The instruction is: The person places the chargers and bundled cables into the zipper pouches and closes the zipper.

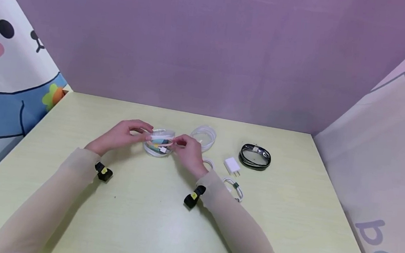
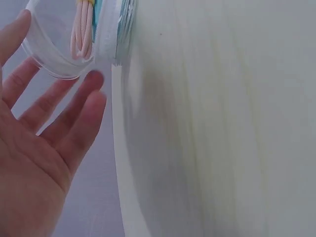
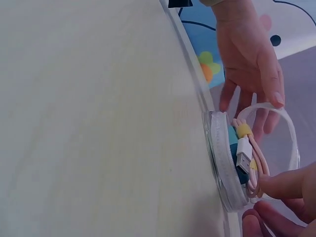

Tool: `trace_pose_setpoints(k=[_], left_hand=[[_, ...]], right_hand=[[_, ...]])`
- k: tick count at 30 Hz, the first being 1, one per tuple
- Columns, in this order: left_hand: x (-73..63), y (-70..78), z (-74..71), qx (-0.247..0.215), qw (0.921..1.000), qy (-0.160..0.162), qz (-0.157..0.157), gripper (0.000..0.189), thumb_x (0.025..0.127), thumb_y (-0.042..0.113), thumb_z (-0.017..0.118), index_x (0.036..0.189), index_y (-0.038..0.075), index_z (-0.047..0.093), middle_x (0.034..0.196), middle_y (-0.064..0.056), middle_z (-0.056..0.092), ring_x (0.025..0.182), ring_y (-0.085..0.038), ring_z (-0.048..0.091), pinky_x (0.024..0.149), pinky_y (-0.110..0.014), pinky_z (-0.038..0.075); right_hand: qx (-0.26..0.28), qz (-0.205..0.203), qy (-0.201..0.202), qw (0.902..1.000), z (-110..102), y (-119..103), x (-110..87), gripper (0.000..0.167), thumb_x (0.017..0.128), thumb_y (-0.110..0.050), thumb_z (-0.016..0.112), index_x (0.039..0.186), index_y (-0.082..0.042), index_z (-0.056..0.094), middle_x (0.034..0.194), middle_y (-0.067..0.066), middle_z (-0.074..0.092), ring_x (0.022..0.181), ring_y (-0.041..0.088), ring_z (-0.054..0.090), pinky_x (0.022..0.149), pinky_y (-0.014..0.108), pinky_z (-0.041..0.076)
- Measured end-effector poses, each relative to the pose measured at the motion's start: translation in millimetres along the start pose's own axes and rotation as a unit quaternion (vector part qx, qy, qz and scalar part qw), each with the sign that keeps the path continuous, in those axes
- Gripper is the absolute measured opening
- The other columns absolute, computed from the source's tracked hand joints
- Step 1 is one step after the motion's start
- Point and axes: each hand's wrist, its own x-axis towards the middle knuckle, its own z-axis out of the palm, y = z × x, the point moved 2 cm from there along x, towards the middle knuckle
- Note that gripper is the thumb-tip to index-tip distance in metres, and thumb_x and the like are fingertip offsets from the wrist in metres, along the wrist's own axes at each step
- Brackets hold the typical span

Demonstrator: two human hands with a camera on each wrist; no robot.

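Observation:
A round clear zip pouch (image 1: 157, 151) with a white zipper stands with its lid raised in front of both hands. Inside it sit a bundled pink USB cable (image 3: 257, 160) with a yellow tie and something teal (image 3: 232, 134). My left hand (image 1: 125, 136) holds the lid's rim between thumb and index finger, its other fingers spread loosely behind. On the opposite side, my right hand (image 1: 188, 153) pinches the pink cable's looped end at the pouch opening; its fingertips are partly hidden in the head view.
Another round clear pouch (image 1: 203, 131) lies behind my right hand. To the right are a white charger plug (image 1: 232, 166), a coiled black cable (image 1: 254, 166) and a white cable with a dark tie (image 1: 239, 192). A white coil (image 1: 209, 163) is partly hidden by my right wrist.

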Motion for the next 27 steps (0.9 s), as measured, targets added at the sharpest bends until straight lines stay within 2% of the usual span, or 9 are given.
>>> trace_pose_setpoints(k=[2,5,8,14,20,27], left_hand=[[0.1,2.6,1.0,0.017,0.9997,0.001,0.019,0.03,0.093,0.025,0.072,0.119,0.011,0.07,0.138,-0.012,0.057,0.126,-0.032,0.052,0.102,-0.055,0.044],[0.7,3.2,0.9,0.03,0.9985,0.003,0.044,0.026,0.093,0.025,0.073,0.116,0.013,0.072,0.139,-0.009,0.057,0.134,-0.031,0.045,0.106,-0.057,0.039],[0.9,7.9,1.0,0.04,0.9973,0.002,0.062,0.024,0.092,0.023,0.074,0.114,0.014,0.075,0.138,-0.008,0.058,0.134,-0.033,0.045,0.108,-0.06,0.033],[1.6,9.6,3.6,0.028,0.9976,-0.016,0.061,0.02,0.09,0.018,0.076,0.109,0.014,0.078,0.138,-0.008,0.059,0.134,-0.033,0.045,0.108,-0.059,0.032],[2.8,7.6,8.5,0.021,0.9972,-0.036,0.062,0.017,0.087,0.014,0.078,0.104,0.016,0.08,0.137,-0.007,0.06,0.133,-0.032,0.046,0.106,-0.055,0.035],[3.6,6.9,11.9,0.018,0.9961,-0.051,0.069,0.016,0.083,0.01,0.081,0.097,0.016,0.081,0.138,-0.008,0.059,0.134,-0.033,0.044,0.108,-0.054,0.033]], right_hand=[[0.0,0.003,-0.001,1.0,-2,0,-2.8,0.017,0.086,-0.006,0.076,0.102,-0.008,0.071,0.104,0.005,0.071,0.098,0.018,0.066,0.083,0.026,0.055],[-0.005,0.009,-0.001,0.9999,-5,-1,-6.2,0.017,0.087,-0.004,0.075,0.103,-0.007,0.071,0.103,0.006,0.071,0.097,0.018,0.066,0.083,0.026,0.054],[-0.001,0.017,-0.004,0.9998,-6,-3,-7.5,0.016,0.089,-0.003,0.072,0.104,-0.005,0.069,0.104,0.007,0.071,0.097,0.02,0.066,0.084,0.028,0.054],[0.018,0.032,-0.009,0.9993,-7,-3,-7.4,0.015,0.091,-0.002,0.067,0.107,-0.002,0.067,0.108,0.01,0.071,0.1,0.023,0.067,0.088,0.033,0.053],[0.023,0.038,-0.012,0.999,-7,1,-7.3,0.014,0.092,-0.003,0.068,0.106,-0.002,0.068,0.107,0.009,0.071,0.099,0.022,0.067,0.089,0.032,0.052],[0.031,0.04,-0.017,0.9986,-7,4,-7.0,0.014,0.093,-0.005,0.068,0.106,-0.004,0.068,0.108,0.008,0.071,0.099,0.022,0.067,0.089,0.033,0.052]])
